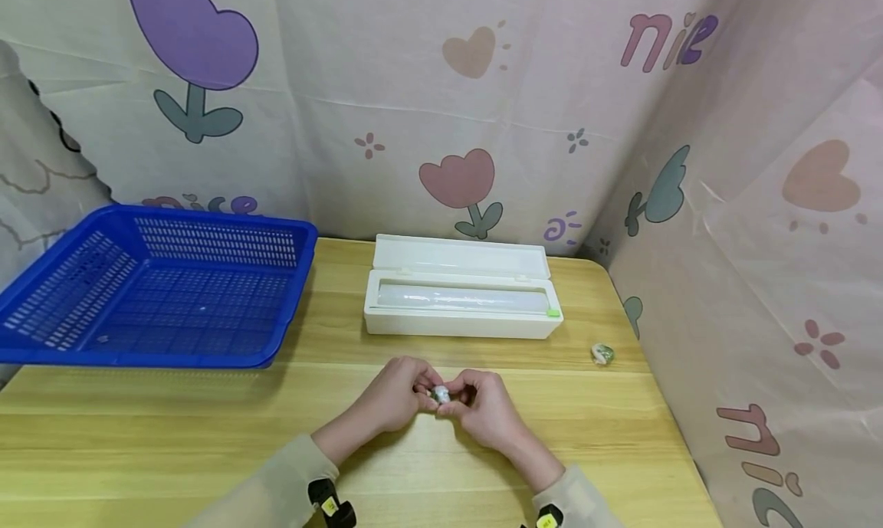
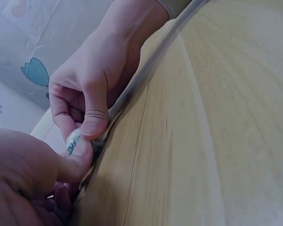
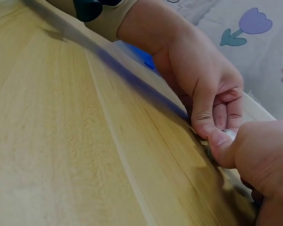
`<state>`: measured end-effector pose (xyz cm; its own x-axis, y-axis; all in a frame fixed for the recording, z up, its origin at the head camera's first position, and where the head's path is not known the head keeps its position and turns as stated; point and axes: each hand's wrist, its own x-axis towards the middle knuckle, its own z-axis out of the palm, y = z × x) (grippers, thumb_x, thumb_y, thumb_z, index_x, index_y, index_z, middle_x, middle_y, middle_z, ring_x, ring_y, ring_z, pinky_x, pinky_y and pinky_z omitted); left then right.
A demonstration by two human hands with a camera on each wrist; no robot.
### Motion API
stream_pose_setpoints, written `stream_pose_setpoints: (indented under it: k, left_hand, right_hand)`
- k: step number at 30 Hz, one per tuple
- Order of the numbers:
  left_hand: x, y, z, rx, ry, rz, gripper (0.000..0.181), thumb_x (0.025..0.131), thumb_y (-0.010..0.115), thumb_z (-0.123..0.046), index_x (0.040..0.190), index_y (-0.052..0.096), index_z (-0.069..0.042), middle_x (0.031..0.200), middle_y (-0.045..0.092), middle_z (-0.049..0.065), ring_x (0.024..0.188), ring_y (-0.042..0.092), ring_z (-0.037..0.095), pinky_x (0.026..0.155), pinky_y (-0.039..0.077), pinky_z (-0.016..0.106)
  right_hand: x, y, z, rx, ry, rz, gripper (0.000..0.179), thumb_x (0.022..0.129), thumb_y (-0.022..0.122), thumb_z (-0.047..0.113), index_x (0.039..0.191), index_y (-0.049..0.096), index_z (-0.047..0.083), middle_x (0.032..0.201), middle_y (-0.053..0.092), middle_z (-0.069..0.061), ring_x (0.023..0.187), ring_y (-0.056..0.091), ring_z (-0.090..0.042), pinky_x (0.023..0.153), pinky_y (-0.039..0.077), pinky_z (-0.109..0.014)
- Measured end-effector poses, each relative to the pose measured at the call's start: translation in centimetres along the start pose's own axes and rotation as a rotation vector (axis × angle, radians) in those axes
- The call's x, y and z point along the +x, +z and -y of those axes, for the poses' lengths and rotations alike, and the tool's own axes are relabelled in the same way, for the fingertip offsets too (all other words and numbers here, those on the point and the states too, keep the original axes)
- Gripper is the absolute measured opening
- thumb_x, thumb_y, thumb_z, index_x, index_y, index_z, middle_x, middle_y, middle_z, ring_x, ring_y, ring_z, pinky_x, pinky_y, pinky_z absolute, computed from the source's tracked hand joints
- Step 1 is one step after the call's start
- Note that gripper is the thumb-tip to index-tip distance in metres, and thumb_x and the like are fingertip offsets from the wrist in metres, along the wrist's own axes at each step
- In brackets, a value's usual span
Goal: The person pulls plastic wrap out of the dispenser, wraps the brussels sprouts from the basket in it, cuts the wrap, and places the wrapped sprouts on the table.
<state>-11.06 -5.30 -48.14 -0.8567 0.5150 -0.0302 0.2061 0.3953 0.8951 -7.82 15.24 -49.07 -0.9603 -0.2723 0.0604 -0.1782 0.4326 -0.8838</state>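
Observation:
Above the near middle of the table, my two hands meet at one small white-and-green lump (image 1: 441, 395), seemingly covered in clear film. My left hand (image 1: 395, 394) pinches its left side between thumb and fingers. On the opposite side, my right hand (image 1: 488, 411) pinches it too. In the left wrist view both thumbs press on the lump (image 2: 74, 139) close to each other. Fingers hide most of it in the right wrist view. A similar green-and-white lump (image 1: 602, 353) in crinkled film lies on the table at the right.
Beyond my hands stands a long white cling film dispenser (image 1: 462, 326), its lid raised, a roll inside and a green slider at the right end. A blue plastic basket (image 1: 290, 313) sits on the wooden table (image 1: 172, 444) at the left. Patterned cloth hangs behind and to the right.

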Motion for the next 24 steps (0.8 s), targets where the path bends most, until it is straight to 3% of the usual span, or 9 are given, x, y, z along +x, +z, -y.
stream_pose_setpoints:
  k: [6, 9, 12, 19, 24]
  left_hand:
    - [-0.1, 0.0, 0.6, -0.025, 0.031, -0.02, 0.021, 0.087, 0.084, -0.001, 0.101, 0.075, -0.014, 0.095, 0.074, -0.006, 0.089, 0.07, 0.013, 0.084, 0.058, 0.034]
    - [0.0, -0.1, 0.6, -0.056, 0.035, -0.042, 0.02, 0.092, 0.081, -0.003, 0.106, 0.073, -0.015, 0.105, 0.075, -0.001, 0.097, 0.073, 0.016, 0.089, 0.059, 0.04]
    - [0.0, -0.3, 0.7, -0.075, 0.014, -0.047, 0.016, 0.096, 0.077, -0.005, 0.11, 0.072, -0.012, 0.104, 0.076, 0.0, 0.096, 0.073, 0.016, 0.089, 0.059, 0.04]
    - [0.2, -0.4, 0.7, -0.145, -0.03, -0.052, 0.006, 0.098, 0.074, -0.003, 0.104, 0.075, -0.004, 0.092, 0.074, -0.002, 0.087, 0.069, 0.013, 0.084, 0.057, 0.034]
    - [0.1, -0.4, 0.4, -0.169, -0.052, -0.057, 0.004, 0.096, 0.075, -0.001, 0.098, 0.076, -0.004, 0.089, 0.074, -0.001, 0.086, 0.067, 0.013, 0.083, 0.055, 0.035]
  right_hand:
    - [0.0, -0.1, -0.8, 0.067, -0.043, -0.034, 0.019, 0.083, 0.089, 0.002, 0.098, 0.078, 0.008, 0.084, 0.071, 0.001, 0.072, 0.06, -0.013, 0.062, 0.051, -0.023]
    - [0.3, -0.1, -0.9, 0.101, -0.108, -0.067, 0.025, 0.086, 0.087, 0.003, 0.109, 0.078, 0.007, 0.09, 0.075, -0.001, 0.073, 0.062, -0.013, 0.062, 0.053, -0.024]
    - [0.5, -0.1, -0.8, 0.102, -0.18, -0.075, 0.031, 0.089, 0.083, 0.003, 0.119, 0.077, 0.005, 0.097, 0.077, -0.002, 0.076, 0.065, -0.014, 0.064, 0.056, -0.026]
    - [0.8, 0.2, -1.0, 0.043, -0.333, -0.074, 0.038, 0.081, 0.089, 0.002, 0.117, 0.077, -0.001, 0.095, 0.074, 0.0, 0.079, 0.068, -0.014, 0.068, 0.061, -0.03]
    - [1.0, 0.4, -1.2, -0.063, -0.468, -0.114, 0.031, 0.083, 0.087, -0.001, 0.113, 0.078, -0.002, 0.097, 0.075, -0.002, 0.08, 0.065, -0.013, 0.067, 0.058, -0.026]
